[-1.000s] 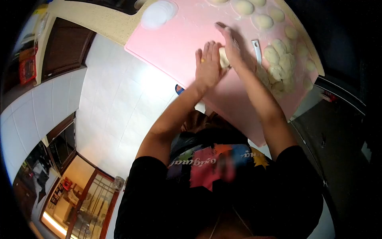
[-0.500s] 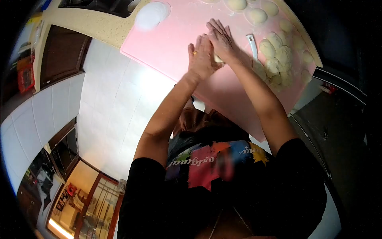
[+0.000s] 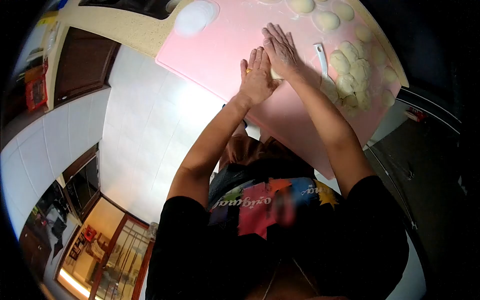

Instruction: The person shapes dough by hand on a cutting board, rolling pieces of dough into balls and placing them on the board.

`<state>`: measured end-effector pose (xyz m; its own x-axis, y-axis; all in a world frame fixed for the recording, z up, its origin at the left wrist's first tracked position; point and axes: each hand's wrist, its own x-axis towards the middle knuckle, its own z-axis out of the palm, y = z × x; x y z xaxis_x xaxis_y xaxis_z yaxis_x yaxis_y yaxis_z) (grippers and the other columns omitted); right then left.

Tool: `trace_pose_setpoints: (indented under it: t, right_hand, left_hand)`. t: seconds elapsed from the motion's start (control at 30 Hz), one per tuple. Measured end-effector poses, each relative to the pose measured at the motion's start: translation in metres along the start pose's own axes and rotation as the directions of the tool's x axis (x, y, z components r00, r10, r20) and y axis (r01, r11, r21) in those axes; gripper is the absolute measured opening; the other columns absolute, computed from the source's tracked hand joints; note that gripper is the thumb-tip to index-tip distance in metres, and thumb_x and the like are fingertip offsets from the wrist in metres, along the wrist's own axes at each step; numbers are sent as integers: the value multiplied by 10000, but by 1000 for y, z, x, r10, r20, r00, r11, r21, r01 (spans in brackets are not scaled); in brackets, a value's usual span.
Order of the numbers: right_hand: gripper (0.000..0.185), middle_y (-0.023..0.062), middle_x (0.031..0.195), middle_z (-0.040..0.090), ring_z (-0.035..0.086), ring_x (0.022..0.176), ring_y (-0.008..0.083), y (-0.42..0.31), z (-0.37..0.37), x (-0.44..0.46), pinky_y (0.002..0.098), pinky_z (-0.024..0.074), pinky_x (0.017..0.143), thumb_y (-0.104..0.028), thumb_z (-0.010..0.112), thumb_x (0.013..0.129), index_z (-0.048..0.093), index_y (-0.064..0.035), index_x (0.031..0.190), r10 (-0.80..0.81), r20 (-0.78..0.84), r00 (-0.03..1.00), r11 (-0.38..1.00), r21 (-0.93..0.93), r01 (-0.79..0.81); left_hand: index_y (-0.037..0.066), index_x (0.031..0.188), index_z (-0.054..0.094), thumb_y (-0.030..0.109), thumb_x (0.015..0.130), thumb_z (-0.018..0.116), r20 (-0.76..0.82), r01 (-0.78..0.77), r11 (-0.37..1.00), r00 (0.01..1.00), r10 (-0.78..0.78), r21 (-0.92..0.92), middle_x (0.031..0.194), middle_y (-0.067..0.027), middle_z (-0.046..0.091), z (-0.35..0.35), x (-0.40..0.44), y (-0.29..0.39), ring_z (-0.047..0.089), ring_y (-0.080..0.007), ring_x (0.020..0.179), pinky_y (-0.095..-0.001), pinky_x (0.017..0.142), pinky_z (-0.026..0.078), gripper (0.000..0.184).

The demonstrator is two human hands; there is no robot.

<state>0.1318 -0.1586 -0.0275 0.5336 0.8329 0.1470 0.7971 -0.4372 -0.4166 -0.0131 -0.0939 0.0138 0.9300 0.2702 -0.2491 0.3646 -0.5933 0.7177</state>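
A small piece of pale dough (image 3: 275, 74) lies on the pink mat (image 3: 220, 55), mostly hidden under my hands. My left hand (image 3: 257, 78) rests over it with fingers stretched out, a yellow ring-like band showing on one finger. Beside and slightly overlapping it, my right hand (image 3: 281, 52) is laid flat with fingers extended. To the right of my right hand is a utensil with a white handle (image 3: 321, 56), its far end near a cluster of dough balls (image 3: 352, 70).
Several flattened dough rounds (image 3: 328, 21) lie along the far right of the mat. A round white item (image 3: 195, 19) sits at its far left corner. The beige counter (image 3: 127, 30) continues left, above dark cabinets (image 3: 85, 65) and a pale tiled floor (image 3: 142, 110).
The view has shifted slightly. My left hand has drawn back a little toward me over the dough, while my right hand stays nearly in place.
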Motion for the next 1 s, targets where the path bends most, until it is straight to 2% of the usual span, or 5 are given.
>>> trace_pose_setpoints:
  t: [0.33,0.43,0.5,0.8,1.0]
  right_hand:
    - [537,238,1549,386,316,1481,373,-47,-22,-92,576,201,1208,-266,431,1047,358,-38,1528,-87,-41,995,987,129,92]
    - [513,191,1510,445,428,1391,362,-40,-17,-51,470,318,1172,-292,506,1034,442,-44,1479,451,-49,891,560,793,-239]
    - [451,151,1465,507,487,1338,283,-20,-60,-50,391,368,1131,-252,583,1018,528,-45,1415,308,-236,921,888,418,-190]
    - [281,101,990,666,631,934,336,36,-82,-142,462,501,835,-256,776,828,691,-92,1040,227,-198,953,928,-254,-274]
    - [218,153,1055,710,675,969,327,19,-74,-122,411,529,854,-188,716,888,686,-40,1044,357,-58,932,917,213,-338]
  left_hand:
    - [-24,1574,125,219,886,627,45,-239,954,971,234,179,1630,-295,128,33,-76,-15,120,-406,1535,-609,1220,87,885]
    - [-36,1562,184,98,906,551,-270,-298,955,918,290,12,1571,-307,275,13,-39,-33,284,-456,1459,-581,1200,196,763]
    - [-28,1546,253,132,927,583,-464,-261,948,873,151,-183,1477,-281,436,-9,-16,-45,476,-428,1310,-513,1145,328,719]
    - [26,1366,536,245,960,617,-637,199,979,759,-133,32,996,-149,634,-48,-13,-107,659,-311,826,-417,736,549,468]
    - [121,1339,567,337,948,627,-615,313,938,772,-160,148,1072,-152,640,-44,-10,-98,673,-338,928,-447,761,554,451]
